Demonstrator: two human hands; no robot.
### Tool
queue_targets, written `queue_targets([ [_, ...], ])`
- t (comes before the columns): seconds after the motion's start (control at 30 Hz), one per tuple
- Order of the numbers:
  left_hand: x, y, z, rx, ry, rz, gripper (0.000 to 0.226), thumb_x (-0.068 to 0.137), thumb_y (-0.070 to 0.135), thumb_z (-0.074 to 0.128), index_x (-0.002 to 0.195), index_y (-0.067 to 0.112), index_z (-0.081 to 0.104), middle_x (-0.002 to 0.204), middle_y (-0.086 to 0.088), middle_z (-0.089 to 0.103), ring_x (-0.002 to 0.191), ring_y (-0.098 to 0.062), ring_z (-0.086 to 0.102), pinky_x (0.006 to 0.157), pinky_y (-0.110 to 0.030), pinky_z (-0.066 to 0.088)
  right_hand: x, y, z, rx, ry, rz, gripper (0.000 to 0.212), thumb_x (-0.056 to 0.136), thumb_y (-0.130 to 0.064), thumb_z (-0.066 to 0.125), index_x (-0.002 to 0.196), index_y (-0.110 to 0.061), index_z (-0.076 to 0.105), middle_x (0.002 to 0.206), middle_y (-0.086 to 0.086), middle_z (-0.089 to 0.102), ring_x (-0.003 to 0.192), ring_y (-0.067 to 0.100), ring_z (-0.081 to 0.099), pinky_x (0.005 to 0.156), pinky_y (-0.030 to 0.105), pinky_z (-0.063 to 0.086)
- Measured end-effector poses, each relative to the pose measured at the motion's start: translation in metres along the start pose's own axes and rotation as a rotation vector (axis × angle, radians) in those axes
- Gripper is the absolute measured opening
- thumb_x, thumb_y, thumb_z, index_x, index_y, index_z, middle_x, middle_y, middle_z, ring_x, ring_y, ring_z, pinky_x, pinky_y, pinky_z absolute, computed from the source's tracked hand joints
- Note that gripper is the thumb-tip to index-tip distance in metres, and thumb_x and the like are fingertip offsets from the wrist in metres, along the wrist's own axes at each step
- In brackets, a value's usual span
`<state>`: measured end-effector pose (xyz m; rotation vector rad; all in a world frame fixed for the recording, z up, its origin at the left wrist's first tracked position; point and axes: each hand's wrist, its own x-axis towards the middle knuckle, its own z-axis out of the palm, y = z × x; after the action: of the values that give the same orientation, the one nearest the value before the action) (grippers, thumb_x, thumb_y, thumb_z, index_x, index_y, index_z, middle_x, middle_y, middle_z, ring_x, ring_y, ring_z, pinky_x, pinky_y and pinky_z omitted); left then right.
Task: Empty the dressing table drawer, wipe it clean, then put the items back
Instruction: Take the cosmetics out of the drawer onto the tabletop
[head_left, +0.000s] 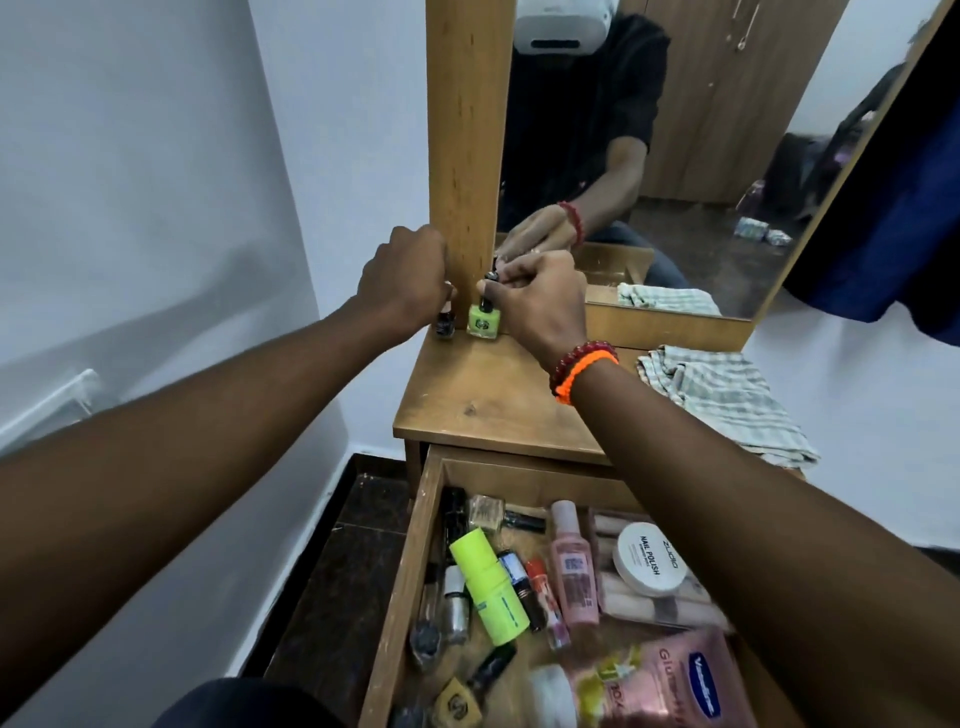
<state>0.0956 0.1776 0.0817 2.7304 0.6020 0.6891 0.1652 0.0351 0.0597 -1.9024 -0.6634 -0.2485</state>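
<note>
The wooden drawer (410, 577) stands pulled open below the dressing table top (483, 395), full of cosmetics. At the back left corner of the top, my left hand (402, 286) holds a dark nail polish bottle (445, 323) by its cap, standing on the wood. Right beside it, my right hand (537, 301) pinches the black cap of a light green nail polish bottle (483, 321), also upright on the top. In the drawer lie a neon yellow tube (485, 587), a pink spray bottle (571, 566), a white nail polish remover jar (649, 564) and a pink lotion bottle (670, 680).
A checked cloth (727, 405) lies on the right side of the table top. The mirror (649, 156) in its wooden frame (465, 130) rises just behind both hands. A white wall is at the left, dark floor tiles (337, 582) beside the drawer.
</note>
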Motion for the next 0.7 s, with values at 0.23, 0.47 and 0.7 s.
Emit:
queue_targets([
  [0.23, 0.001, 0.0, 0.008, -0.04, 0.034, -0.037, 0.021, 0.084, 0.015, 0.074, 0.098, 0.007, 0.06, 0.103, -0.018, 0.062, 0.086, -0.04, 0.063, 0.074, -0.048, 0.058, 0.003, 0.001, 0.017, -0.018, -0.015, -0.009, 0.01, 0.082, -0.019, 0.086, 0.082, -0.01, 0.082, 0.081, 0.001, 0.075, 0.079, 0.009, 0.072, 0.061, 0.011, 0.057],
  [0.47, -0.002, -0.008, 0.012, -0.198, -0.003, -0.076, 0.031, 0.076, 0.03, 0.078, 0.093, 0.008, 0.064, 0.099, -0.017, 0.063, 0.081, -0.035, 0.063, 0.067, -0.04, 0.055, 0.003, -0.001, 0.022, -0.003, 0.002, 0.021, 0.008, 0.083, -0.015, 0.085, 0.086, -0.009, 0.081, 0.082, -0.001, 0.072, 0.084, 0.011, 0.072, 0.066, 0.011, 0.056],
  [0.7, -0.008, -0.011, 0.006, -0.17, 0.035, -0.064, 0.037, 0.079, 0.033, 0.082, 0.102, 0.007, 0.068, 0.103, -0.016, 0.065, 0.081, -0.033, 0.065, 0.073, -0.045, 0.06, -0.003, 0.0, 0.016, -0.038, -0.008, 0.037, 0.015, 0.083, -0.018, 0.085, 0.078, -0.005, 0.078, 0.077, 0.001, 0.073, 0.075, 0.004, 0.07, 0.054, 0.005, 0.049],
])
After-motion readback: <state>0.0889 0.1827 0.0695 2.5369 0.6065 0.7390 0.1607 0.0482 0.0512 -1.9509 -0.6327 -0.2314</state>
